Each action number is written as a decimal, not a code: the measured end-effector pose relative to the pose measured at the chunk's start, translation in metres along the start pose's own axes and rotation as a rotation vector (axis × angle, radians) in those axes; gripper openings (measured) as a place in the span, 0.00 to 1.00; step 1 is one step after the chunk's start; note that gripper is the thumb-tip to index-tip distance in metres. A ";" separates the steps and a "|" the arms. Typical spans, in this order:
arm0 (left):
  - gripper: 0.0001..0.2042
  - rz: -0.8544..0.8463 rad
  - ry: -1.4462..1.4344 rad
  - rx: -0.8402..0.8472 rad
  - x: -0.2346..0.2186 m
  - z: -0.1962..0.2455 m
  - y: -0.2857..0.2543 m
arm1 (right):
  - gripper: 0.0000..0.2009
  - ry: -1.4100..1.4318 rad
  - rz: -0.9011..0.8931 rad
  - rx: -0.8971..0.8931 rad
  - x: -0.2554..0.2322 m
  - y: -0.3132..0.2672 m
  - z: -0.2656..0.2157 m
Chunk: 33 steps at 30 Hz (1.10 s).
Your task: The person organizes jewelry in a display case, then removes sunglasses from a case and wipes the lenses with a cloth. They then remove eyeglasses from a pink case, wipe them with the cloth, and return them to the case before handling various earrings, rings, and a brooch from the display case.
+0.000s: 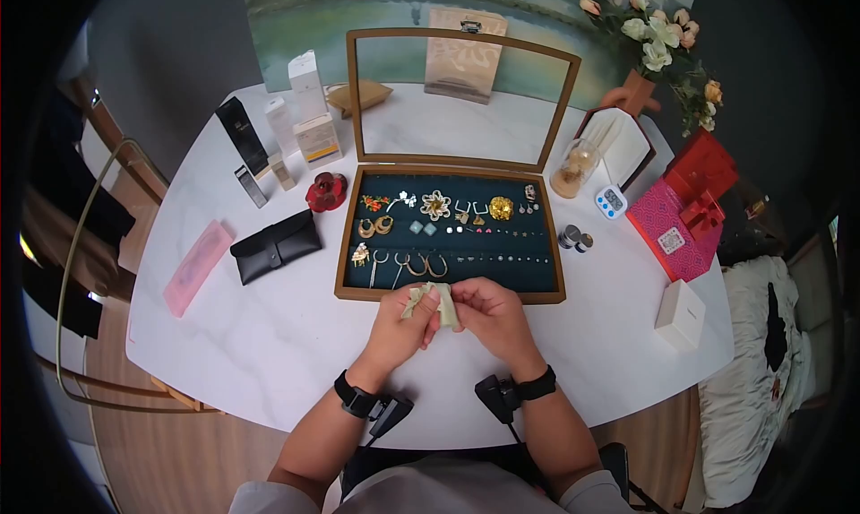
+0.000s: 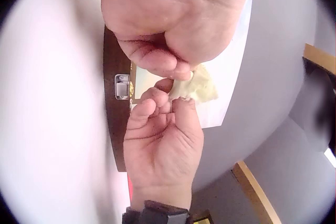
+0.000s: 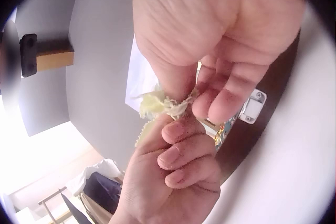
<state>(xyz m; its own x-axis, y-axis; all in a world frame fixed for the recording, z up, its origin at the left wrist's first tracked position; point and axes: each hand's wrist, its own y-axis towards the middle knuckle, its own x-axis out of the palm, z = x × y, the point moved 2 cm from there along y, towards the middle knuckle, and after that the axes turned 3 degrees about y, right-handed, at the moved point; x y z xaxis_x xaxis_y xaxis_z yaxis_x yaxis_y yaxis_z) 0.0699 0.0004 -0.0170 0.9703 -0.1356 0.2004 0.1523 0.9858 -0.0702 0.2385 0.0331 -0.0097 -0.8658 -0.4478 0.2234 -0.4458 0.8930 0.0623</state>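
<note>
Both hands meet over the front edge of an open wooden jewelry box [image 1: 451, 168], around a small pale green cloth [image 1: 446, 310]. The left hand [image 1: 400, 324] grips the bunched cloth between thumb and curled fingers. From the other side the right hand [image 1: 498, 320] pinches it, thumb against fingers. In the right wrist view the cloth [image 3: 153, 103] shows a zigzag edge and sticks out past the thumbs. Anything wrapped inside its folds is hidden. Just beyond the fingers, hoop earrings [image 1: 436, 265] lie on the box's dark green lining, with brooches and smaller earrings in rows behind.
The glass lid [image 1: 537, 102] stands raised behind the box. To the left lie a black pouch [image 1: 276, 247], a pink case [image 1: 199, 267] and a red flower [image 1: 326, 191]. A small white box [image 1: 681, 315], a blue-and-white timer [image 1: 611, 202] and a red gift box [image 1: 685, 218] are at right.
</note>
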 end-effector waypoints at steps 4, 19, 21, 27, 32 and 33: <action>0.14 -0.009 -0.009 -0.009 0.001 -0.004 0.002 | 0.10 0.011 0.022 -0.018 0.001 0.000 0.002; 0.10 -0.015 -0.013 0.052 0.001 -0.002 0.002 | 0.10 -0.059 0.013 -0.083 -0.002 -0.001 0.001; 0.10 -0.008 -0.035 0.052 0.003 0.000 0.003 | 0.10 -0.077 0.037 -0.063 0.003 -0.001 -0.004; 0.11 -0.027 -0.054 0.143 0.010 -0.001 0.004 | 0.10 -0.295 0.100 -0.210 -0.005 0.001 -0.003; 0.11 -0.013 -0.007 0.141 0.000 -0.002 0.004 | 0.10 -0.201 0.063 -0.160 0.001 -0.001 -0.004; 0.11 -0.027 -0.024 0.136 -0.001 -0.001 0.004 | 0.10 -0.138 0.045 -0.145 0.002 -0.001 -0.002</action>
<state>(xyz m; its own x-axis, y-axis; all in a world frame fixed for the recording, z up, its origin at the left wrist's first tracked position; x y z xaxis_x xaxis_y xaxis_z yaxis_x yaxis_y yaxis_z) 0.0700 0.0045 -0.0189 0.9612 -0.1617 0.2235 0.1501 0.9863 0.0680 0.2381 0.0315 -0.0072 -0.9113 -0.4008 0.0942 -0.3776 0.9048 0.1966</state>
